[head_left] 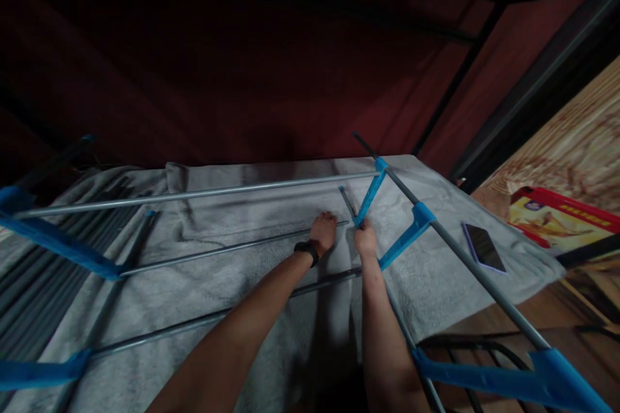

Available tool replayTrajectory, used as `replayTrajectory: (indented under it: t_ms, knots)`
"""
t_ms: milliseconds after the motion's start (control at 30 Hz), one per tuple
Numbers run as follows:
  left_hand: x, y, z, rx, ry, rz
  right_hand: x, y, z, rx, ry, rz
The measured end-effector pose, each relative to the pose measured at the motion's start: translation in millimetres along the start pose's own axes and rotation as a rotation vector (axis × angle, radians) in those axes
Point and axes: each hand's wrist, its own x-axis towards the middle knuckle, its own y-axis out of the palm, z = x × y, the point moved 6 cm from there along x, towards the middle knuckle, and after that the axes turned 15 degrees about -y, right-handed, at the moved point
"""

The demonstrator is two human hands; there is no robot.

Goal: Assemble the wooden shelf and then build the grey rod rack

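Observation:
A frame of grey metal tubes and blue plastic connectors lies across the cloth. My left hand, with a black band on its wrist, is closed around a thin grey tube close to its right end. That free end points at the foot of a blue connector, with a small gap between them. On the lower part of this connector my right hand is closed. A second blue connector stands just right of my right hand. Above my hands, a long upper tube runs from left to right.
Several loose grey tubes lie at the left on the grey cloth. A phone rests at the right, and beyond it is a red and yellow box. A dark red wall rises behind.

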Motion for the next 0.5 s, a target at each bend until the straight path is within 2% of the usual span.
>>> replayTrajectory:
  t_ms: [200, 300, 500]
  knots:
    - [0, -2.3, -3, -0.086, 0.010, 0.084, 2, -1, 10, -0.018, 0.013, 0.066]
    - [-4, -3.2, -4, -0.137, 0.010, 0.135, 2, -4, 15, -0.061, 0.036, 0.058]
    - [-9, -8.5, -7, -0.176, 0.068, 0.092, 1, -6, 25, -0.097, -0.019, 0.076]
